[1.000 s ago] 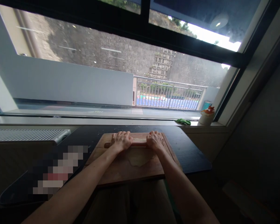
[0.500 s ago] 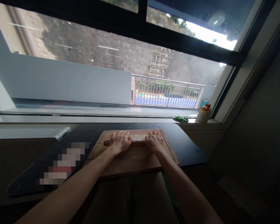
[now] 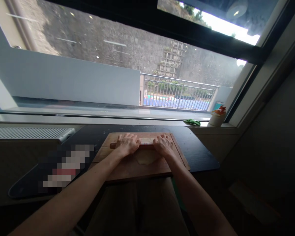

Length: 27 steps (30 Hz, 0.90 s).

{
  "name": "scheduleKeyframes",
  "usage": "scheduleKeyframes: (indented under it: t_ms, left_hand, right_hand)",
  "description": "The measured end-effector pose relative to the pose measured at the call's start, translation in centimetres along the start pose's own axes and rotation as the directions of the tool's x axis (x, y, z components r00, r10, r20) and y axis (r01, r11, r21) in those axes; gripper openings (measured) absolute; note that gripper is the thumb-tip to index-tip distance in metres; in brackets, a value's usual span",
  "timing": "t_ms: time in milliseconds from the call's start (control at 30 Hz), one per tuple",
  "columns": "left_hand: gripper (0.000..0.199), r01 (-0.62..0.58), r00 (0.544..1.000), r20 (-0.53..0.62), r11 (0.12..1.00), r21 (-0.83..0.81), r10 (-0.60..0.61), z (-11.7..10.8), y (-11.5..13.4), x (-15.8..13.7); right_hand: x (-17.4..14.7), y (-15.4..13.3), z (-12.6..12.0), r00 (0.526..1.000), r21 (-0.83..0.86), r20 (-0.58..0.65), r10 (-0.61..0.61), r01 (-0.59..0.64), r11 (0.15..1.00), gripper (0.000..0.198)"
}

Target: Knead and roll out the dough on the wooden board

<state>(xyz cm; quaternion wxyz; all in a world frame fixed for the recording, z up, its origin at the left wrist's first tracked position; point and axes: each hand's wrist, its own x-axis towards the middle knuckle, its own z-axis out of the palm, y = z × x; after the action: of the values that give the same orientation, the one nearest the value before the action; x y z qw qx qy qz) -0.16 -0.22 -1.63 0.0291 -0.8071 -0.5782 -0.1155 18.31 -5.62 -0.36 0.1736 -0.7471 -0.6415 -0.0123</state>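
Both of my hands lie over a wooden rolling pin (image 3: 147,147), which runs crosswise on a sheet of pale dough (image 3: 147,158). My left hand (image 3: 128,143) is curled over the pin's left part, and the end of a brown handle sticks out past it. On the right part, my right hand (image 3: 163,144) grips in the same way, with the fingers pointing away from me. Between the hands, a white strip with small red marks shows on the pin. The dough spreads on both sides of it, upon a wooden board (image 3: 132,174).
Under the board is a dark table (image 3: 199,154) against the windowsill. A blurred-out patch (image 3: 66,167) covers something at the table's left. A green cloth (image 3: 192,122) and a white container with an orange top (image 3: 217,117) stand on the sill. A radiator (image 3: 31,132) is at left.
The whole scene sits slightly higher in the picture, as my head has tilted. The marked strip on the rolling pin shows more clearly. Both hands keep their grip.
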Motion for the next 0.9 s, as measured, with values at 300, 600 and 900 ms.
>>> scheduleKeyframes:
  t_ms: [300,600,900]
  left_hand:
    - [0.055,-0.034,0.996,0.087,0.999,0.002,0.034,-2.1,0.7,-1.9]
    - [0.055,0.081,0.982,0.175,0.997,-0.011,-0.078,-0.3,-0.8,6.1]
    - [0.052,0.053,0.99,0.133,0.999,0.008,-0.054,-0.4,-0.2,2.6]
  right_hand:
    - [-1.9,-0.3,-0.4,0.999,-0.01,-0.03,0.019,-0.019,1.0,0.041]
    - [6.4,-0.1,0.8,0.99,0.015,0.101,0.099,-0.101,0.995,0.041]
    - [2.5,0.0,0.2,0.998,0.029,0.059,0.033,-0.035,0.999,0.043]
